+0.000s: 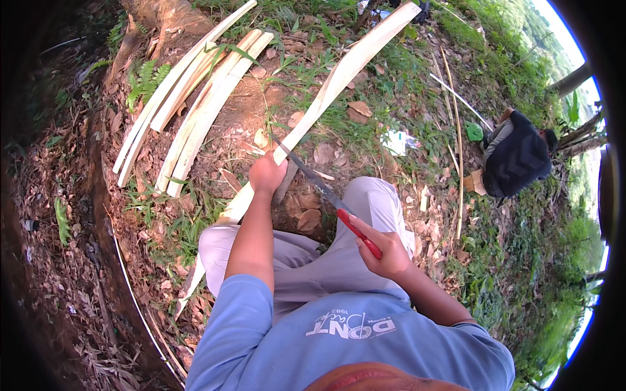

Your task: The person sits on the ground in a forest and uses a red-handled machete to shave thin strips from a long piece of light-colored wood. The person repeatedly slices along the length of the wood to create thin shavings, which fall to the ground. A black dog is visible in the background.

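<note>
L hand [267, 172] grips plank [349, 66]; R hand [386, 253] closed on knife hdl [347, 221], blade [316, 182] at plank. Other planks [217, 104] on gnd [256, 94], fwd-L.

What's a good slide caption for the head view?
The left hand grips a pale wooden strip; the right hand holds a long red-handled blade across it.

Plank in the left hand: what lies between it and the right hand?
In the head view, a dark blade runs from the red handle in the right hand to the plank.
</note>
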Tool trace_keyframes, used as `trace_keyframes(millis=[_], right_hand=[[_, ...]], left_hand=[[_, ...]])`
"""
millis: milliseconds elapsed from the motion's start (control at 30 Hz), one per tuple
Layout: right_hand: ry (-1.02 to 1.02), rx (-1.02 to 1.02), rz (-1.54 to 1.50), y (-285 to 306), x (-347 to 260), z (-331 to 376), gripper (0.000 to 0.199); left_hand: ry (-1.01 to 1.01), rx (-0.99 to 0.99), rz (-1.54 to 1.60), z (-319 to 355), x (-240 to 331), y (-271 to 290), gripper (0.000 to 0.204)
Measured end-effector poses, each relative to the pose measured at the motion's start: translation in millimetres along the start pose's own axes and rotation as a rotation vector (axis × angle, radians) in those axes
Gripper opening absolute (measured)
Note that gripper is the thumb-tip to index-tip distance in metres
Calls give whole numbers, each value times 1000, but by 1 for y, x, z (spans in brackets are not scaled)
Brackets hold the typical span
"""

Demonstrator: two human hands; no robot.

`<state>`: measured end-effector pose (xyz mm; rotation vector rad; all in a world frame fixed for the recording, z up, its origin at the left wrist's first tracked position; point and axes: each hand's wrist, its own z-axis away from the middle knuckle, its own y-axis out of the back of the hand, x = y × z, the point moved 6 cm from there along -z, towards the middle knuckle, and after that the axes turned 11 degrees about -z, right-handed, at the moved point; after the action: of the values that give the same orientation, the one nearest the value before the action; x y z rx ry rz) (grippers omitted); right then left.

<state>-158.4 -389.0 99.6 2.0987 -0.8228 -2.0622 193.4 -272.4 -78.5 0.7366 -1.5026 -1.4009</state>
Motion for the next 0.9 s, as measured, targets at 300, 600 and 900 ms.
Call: trace_keyframes(millis=[300,600,900], right_hand=[[35,-17,-25,-24,23,-48,64],[108,49,-61,-62,57,-96,63],[-11,8,-42,-29,46,-31,68]], left_hand=[[-3,1,11,2,-1,-1,46],[-11,1,-28,-4,-9,-11,54],[-22,10,-47,-4,-3,-7,50]])
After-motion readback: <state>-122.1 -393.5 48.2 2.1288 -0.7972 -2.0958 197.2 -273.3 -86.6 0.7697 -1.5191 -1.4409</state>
